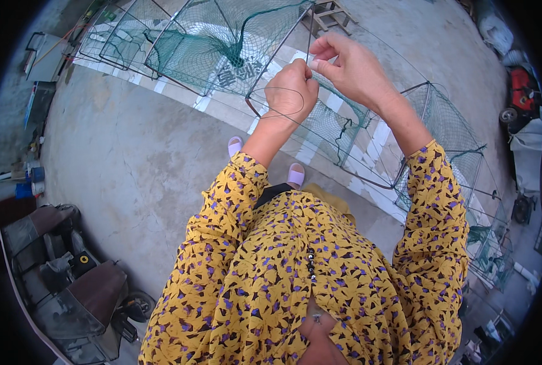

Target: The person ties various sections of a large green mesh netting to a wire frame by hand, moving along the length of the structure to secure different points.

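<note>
A long collapsible net trap with green mesh and dark rectangular frames stretches across the far side, from upper left to lower right. My left hand is closed beside one frame bar, thumb and fingers pinched on a thin cord. A loop of this cord curves over my left wrist. Close by on the right, my right hand has thumb and fingers bent together near the upper part of the bar. The thin cord seems to run between its fingertips, which are partly hidden.
Pale printed sheeting lies under the net on the concrete floor. A small wooden stool stands beyond my hands. A covered vehicle is at lower left, and a red wheeled machine at far right.
</note>
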`<state>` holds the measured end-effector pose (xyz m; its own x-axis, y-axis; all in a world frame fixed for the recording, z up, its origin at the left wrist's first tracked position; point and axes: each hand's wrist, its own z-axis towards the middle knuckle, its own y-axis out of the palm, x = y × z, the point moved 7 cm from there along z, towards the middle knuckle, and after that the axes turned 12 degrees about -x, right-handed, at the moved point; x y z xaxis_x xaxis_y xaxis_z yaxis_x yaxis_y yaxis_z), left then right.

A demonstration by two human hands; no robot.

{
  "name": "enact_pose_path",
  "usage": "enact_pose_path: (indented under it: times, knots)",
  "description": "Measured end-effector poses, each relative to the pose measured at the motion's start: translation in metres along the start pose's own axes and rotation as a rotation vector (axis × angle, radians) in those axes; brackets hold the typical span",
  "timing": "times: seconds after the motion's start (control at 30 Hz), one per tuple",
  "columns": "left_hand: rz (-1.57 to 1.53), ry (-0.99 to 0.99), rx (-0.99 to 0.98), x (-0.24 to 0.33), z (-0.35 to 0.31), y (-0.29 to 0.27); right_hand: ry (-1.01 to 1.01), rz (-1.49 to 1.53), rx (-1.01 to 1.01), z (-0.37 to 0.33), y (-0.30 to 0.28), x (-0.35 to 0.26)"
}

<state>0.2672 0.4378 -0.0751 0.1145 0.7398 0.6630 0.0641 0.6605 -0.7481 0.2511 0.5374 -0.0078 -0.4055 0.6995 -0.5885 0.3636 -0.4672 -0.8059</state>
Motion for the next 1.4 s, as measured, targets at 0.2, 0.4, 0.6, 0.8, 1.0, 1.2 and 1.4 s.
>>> enact_pose_path:
  times: [0.2, 0.4, 0.6, 0.8, 1.0, 1.2, 1.4]
  knots:
    - [-0.932, -0.158, 0.281, -0.018, -0.007, 0.022, -0.022, 0.630, -0.310, -0.012, 0.038, -0.048]
    - [0.016, -0.047, 0.037, -0.019, 0.002, -0.003, 0.280, 0.591, -0.344, -0.053, -0.005, -0.009]
    - [-0.095, -0.088, 0.001, -0.022, 0.006, -0.002, 0.344, 0.460, -0.149, -0.120, -0.072, 0.048]
    - [-0.181, -0.103, -0.030, -0.031, 0.007, -0.002, 0.453, 0.337, 0.035, -0.129, -0.094, 0.058]
    - [-0.202, -0.107, -0.016, -0.030, 0.003, 0.002, 0.207, 0.947, 0.238, -0.091, -0.074, 0.057]
    - [-0.062, -0.118, -0.011, -0.030, 0.003, 0.004, 0.466, 0.621, -0.048, -0.047, -0.007, 0.055]
    - [-0.134, -0.109, -0.102, -0.038, 0.004, 0.010, 0.474, 0.610, -0.280, -0.022, 0.048, 0.047]
